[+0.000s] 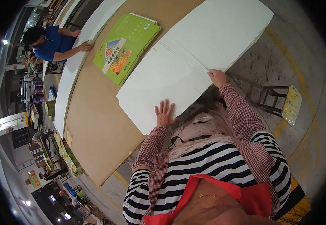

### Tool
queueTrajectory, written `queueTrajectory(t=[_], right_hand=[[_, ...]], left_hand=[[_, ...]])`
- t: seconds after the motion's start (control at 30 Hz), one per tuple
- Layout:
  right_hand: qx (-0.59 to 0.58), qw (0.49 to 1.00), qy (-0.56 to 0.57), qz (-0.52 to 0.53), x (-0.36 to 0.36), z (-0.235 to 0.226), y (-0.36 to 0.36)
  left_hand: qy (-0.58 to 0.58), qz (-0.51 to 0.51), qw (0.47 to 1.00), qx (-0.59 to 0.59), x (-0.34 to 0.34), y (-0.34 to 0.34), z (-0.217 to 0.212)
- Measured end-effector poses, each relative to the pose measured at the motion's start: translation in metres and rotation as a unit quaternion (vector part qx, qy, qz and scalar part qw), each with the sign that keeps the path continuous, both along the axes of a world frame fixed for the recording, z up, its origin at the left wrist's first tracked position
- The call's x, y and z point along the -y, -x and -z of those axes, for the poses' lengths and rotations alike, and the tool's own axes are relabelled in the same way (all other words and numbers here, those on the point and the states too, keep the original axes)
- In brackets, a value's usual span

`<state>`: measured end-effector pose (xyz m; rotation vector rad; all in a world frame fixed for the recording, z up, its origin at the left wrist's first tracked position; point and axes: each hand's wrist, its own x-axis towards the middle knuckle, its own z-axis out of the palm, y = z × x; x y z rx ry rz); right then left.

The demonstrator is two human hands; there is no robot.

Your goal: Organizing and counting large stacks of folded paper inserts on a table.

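A fanned stack of white cardboard sheets (193,52) lies across the near side of the table, its edges stepped in the middle. My left hand (164,113) rests flat on the left part of the top sheet, fingers spread. At the near edge, farther right, my right hand (217,77) is closed with its fingertips on the edge of a white sheet; its thumb side is partly hidden. Just beyond the sheets lies a small pile of flat green printed cartons (136,32) with a pineapple picture, some edges offset.
The brown board tabletop (91,123) extends left. Across it, a co-worker in a blue shirt (54,45) has hands on another long white sheet (71,75). A stool (273,97) with a yellow printed piece stands right. Green stacks (69,157) sit at lower left.
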<state>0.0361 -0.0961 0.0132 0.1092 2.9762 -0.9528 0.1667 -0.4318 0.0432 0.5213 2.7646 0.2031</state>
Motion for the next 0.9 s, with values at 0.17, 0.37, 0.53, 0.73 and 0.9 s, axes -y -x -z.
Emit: queueTrajectory(t=[0.17,0.37,0.53,0.73,0.9], right_hand=[[0.074,0.997,-0.016,-0.018,0.002,-0.003,0.005],[0.045,0.997,-0.045,-0.044,-0.001,-0.004,0.007],[-0.019,0.999,0.026,0.017,0.002,-0.020,-0.004],[0.061,0.995,0.080,0.021,0.009,-0.025,-0.006],[0.017,0.993,0.110,0.033,0.003,-0.021,-0.003]], left_hand=[[-0.006,-0.002,1.000,-0.012,0.002,0.000,0.002],[0.005,0.004,1.000,-0.007,0.000,0.002,0.001],[0.015,-0.003,1.000,-0.003,-0.001,0.002,-0.001],[0.006,-0.008,1.000,-0.001,0.001,0.000,0.002],[0.001,-0.009,1.000,0.003,0.001,0.000,0.001]])
